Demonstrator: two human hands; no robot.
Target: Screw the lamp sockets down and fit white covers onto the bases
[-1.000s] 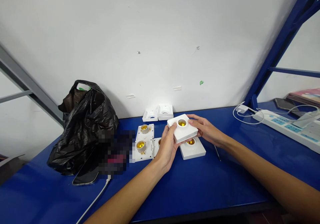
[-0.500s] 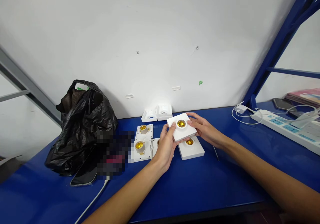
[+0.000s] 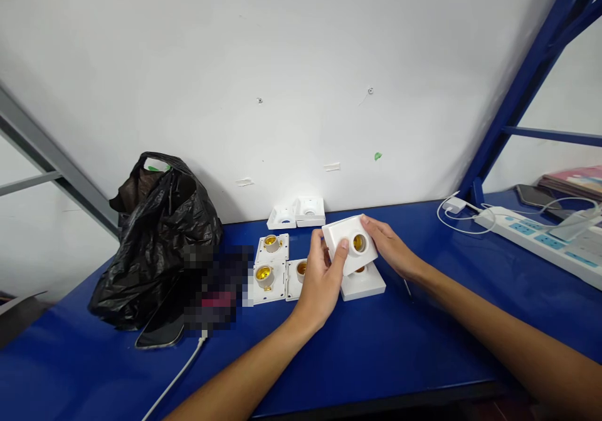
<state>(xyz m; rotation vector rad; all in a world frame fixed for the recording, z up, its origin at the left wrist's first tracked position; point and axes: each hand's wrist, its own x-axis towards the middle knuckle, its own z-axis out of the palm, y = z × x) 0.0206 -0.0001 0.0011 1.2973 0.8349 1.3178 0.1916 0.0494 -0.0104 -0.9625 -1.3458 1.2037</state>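
Both my hands grip a square white lamp holder (image 3: 339, 233) with a brass screw socket, tilted above the table. My left hand (image 3: 320, 277) is closed on its left side, thumb on the front face by the socket ring. On the right edge, my right hand (image 3: 390, 245) has its fingers closed near the upper corner. A second white lamp holder (image 3: 364, 288) lies underneath, partly hidden by the held one. To the left lie several open lamp holder bases (image 3: 276, 292) with brass sockets. Two white square covers (image 3: 310, 211) rest against the wall behind.
A black plastic bag (image 3: 160, 239) stands at the left beside a dark phone (image 3: 162, 330) and a white cable (image 3: 176, 374). At the right are a white power strip (image 3: 536, 236) and a charger (image 3: 454, 205). A thin metal rod (image 3: 407, 288) lies near my right wrist.
The held lamp holder has shifted slightly right and tilted, its socket turning to the right. My left thumb has moved onto its front face; my right hand now holds its upper right edge.
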